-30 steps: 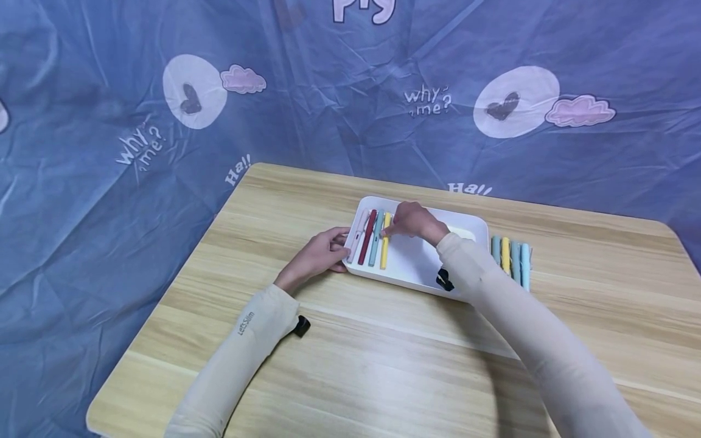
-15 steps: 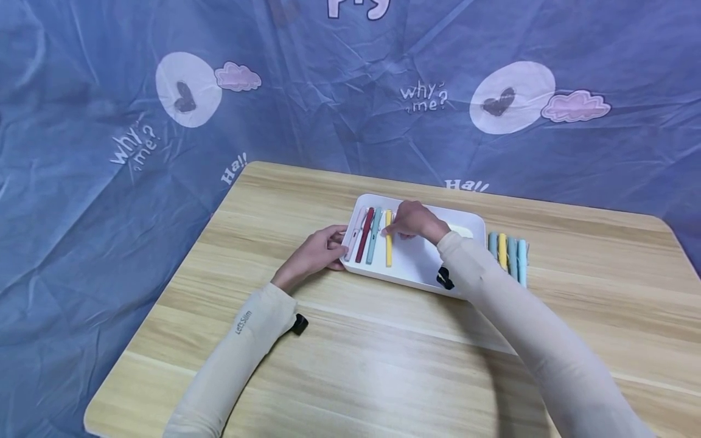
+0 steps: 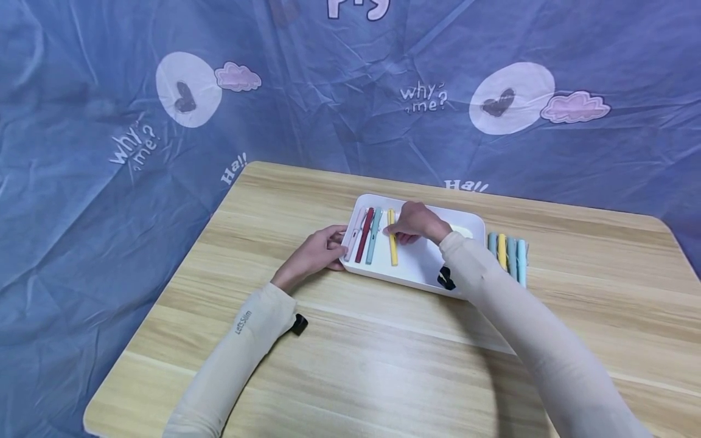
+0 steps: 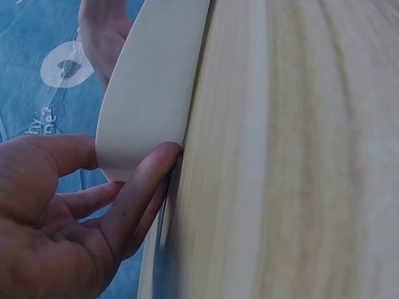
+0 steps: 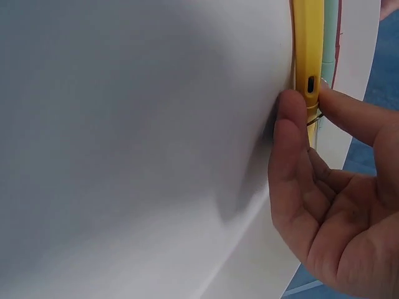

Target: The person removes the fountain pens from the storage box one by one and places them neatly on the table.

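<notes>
A white tray (image 3: 418, 263) lies on the wooden table. My left hand (image 3: 314, 250) holds its left end, thumb and fingers against the rim and side wall (image 4: 146, 81) in the left wrist view. Inside, my right hand (image 3: 416, 221) pinches a yellow pen (image 3: 393, 252) between thumb and fingertips; the right wrist view shows the yellow barrel (image 5: 308, 37) with its small dark slot. To the left of it a pale pink pen (image 3: 355, 236), a red pen (image 3: 362, 243) and a teal pen (image 3: 373, 243) lie side by side, with a gap before the yellow one.
Right of the tray, several more pens (image 3: 502, 249) in teal, yellow and light blue lie in a row on the table (image 3: 350, 359), partly hidden by the right sleeve. A blue printed cloth (image 3: 328, 109) hangs behind the table's far edge.
The yellow pen, in my right hand, has shifted right, away from the teal pen, widening the gap between them. My left hand stays on the tray's end. The head view has tilted slightly.
</notes>
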`<state>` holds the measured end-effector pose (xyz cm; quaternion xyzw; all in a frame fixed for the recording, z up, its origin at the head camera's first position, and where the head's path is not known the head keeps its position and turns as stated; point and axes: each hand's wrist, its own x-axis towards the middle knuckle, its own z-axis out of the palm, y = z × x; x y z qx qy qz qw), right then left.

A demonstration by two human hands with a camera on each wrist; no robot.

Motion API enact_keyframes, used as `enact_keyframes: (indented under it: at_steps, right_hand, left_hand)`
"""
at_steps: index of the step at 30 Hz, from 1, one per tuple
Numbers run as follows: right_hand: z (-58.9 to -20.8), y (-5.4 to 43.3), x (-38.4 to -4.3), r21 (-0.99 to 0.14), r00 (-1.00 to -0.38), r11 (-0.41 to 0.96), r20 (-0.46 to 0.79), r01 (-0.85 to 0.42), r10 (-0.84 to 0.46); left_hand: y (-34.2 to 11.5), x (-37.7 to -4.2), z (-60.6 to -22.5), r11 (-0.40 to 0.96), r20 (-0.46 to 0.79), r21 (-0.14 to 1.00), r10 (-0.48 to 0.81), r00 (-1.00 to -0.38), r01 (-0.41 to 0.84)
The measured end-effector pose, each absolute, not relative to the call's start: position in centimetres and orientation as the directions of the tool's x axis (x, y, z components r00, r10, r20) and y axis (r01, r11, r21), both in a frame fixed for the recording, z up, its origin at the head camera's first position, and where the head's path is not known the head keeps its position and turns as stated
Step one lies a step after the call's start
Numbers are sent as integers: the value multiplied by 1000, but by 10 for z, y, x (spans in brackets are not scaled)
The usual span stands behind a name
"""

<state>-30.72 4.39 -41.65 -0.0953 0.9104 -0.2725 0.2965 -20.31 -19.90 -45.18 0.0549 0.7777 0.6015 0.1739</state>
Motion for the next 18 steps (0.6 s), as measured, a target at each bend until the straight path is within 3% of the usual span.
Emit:
enact_keyframes:
  at_steps: [11, 18]
  right_hand:
    - [-408, 50, -301, -652, -775, 756, -503, 50, -383]
    - [-404, 52, -299, -655, -764, 755, -502, 30, -405]
  left_hand:
    - [-197, -203, -451, 277, -218, 951, 278, -936, -140]
    - [-197, -202, -450, 286, -221, 948, 276, -935, -139]
